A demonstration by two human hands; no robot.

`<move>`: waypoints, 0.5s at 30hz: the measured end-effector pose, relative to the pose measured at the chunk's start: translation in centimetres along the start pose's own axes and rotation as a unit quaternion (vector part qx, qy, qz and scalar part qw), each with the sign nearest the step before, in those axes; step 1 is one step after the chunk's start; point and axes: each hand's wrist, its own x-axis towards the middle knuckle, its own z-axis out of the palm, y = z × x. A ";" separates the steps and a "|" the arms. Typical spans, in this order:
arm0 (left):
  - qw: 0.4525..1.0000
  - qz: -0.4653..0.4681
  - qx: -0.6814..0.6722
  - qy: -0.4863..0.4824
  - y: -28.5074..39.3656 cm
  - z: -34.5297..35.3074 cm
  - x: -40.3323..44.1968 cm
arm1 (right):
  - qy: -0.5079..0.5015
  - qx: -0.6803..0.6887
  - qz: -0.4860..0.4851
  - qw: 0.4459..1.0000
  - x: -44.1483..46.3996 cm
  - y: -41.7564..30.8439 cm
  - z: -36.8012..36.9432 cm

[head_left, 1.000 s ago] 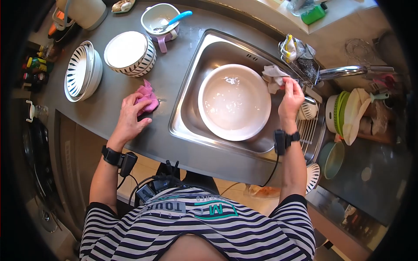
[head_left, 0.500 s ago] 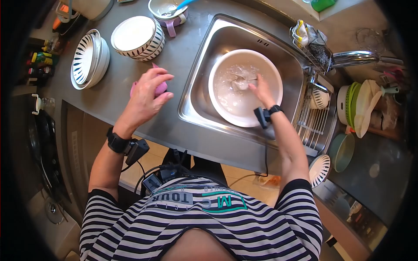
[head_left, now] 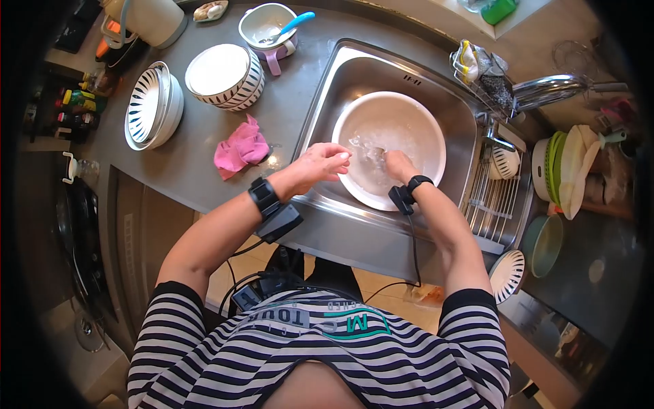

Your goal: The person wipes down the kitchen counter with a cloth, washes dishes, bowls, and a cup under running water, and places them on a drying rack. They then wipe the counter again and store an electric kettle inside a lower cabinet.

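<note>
My left hand (head_left: 317, 167) is over the sink's left rim, close to the basin, with its fingers loosely apart and nothing visible in them. A crumpled pink cloth (head_left: 242, 146) lies on the counter behind it. Inside the pale round basin (head_left: 429, 123), my right hand (head_left: 400, 166) is closed at the water. Something small and shiny shows at its fingertips, too blurred by splashing to name. The basin, holding cloudy, rippling water, stands in the steel sink (head_left: 327, 102).
Left on the counter are stacked patterned bowls (head_left: 228, 88), tilted nested bowls (head_left: 146, 109) and a lilac-handled cup (head_left: 269, 34) with a blue-handled spoon. At the right are the faucet (head_left: 552, 88), a wire rack (head_left: 490, 198), a green bowl (head_left: 545, 245) and a patterned dish (head_left: 507, 276).
My left hand has let go of the pink cloth, leaving it on the counter, and moved right to the basin. My right hand has shifted slightly left and down, its fingers more closed.
</note>
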 end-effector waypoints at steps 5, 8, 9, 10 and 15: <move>0.975 -0.103 -0.193 0.021 -1.7 2.3 4.1 | 0.091 0.161 -0.042 0.982 -6.1 -3.2 -8.4; 0.938 -0.141 -0.314 0.049 -0.4 4.6 5.3 | 0.173 0.279 -0.118 0.937 -10.4 -4.8 -11.1; 0.926 -0.139 -0.348 0.035 0.0 5.0 5.4 | 0.201 0.319 -0.146 0.914 -11.5 -5.4 -11.4; 0.914 -0.134 -0.383 0.019 0.3 5.2 5.5 | 0.169 0.366 -0.139 0.905 -12.4 -6.1 -11.7; 0.874 -0.063 -0.482 -0.019 -1.4 6.0 8.3 | 0.201 0.387 -0.136 0.890 -13.6 -9.6 -11.4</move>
